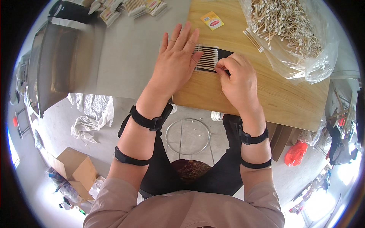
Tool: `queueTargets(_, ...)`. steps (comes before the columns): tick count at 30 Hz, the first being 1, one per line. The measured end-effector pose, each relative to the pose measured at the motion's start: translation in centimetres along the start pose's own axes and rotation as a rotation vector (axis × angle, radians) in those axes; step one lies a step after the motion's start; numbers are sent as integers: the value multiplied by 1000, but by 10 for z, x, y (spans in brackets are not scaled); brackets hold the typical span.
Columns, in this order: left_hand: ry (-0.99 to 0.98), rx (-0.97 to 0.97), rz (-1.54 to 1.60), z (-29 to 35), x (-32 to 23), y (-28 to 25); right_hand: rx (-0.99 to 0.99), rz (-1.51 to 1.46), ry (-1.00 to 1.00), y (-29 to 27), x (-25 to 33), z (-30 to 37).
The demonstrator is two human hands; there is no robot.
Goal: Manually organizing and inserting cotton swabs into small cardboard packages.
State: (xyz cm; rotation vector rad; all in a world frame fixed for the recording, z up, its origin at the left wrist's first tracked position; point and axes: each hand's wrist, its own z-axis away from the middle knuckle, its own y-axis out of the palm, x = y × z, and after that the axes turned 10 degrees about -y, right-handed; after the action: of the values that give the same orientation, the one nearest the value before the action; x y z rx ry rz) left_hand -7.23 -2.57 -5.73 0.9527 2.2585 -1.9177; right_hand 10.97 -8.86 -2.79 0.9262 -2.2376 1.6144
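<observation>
A row of cotton swabs (207,57) lies side by side on a black strip (224,54) on the wooden tabletop. My left hand (175,57) is flat with fingers stretched out, and its thumb side covers the left ends of the row. At the row's right end, my right hand (237,74) has thumb and forefinger pinched together by the lowest swab tips. Whether a swab is between those fingertips is hidden. Beyond the row lies a yellow and white printed card (212,21).
A clear plastic bag (323,68) full of loose cotton swabs (289,26) stands at the far right, with several swabs (253,40) beside it. Small swab packs (134,7) lie at the far left. A metal bin (53,60) is at the left edge. Below stands an open cardboard box (78,167).
</observation>
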Motion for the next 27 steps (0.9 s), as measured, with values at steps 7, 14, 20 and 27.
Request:
queueTargets(7,-1,48,-41,2,0,3,35,19,-12,3,4,-1)
queueTargets(14,-67,86,128,1,2,-2,42,10,17,-12,0,-1)
queueTargets(20,-80,126,133,-1,3,-5,92,18,81,-29,-10,4)
queueTargets(27,-45,105,36,0,4,0,99,44,4,-21,-7,2)
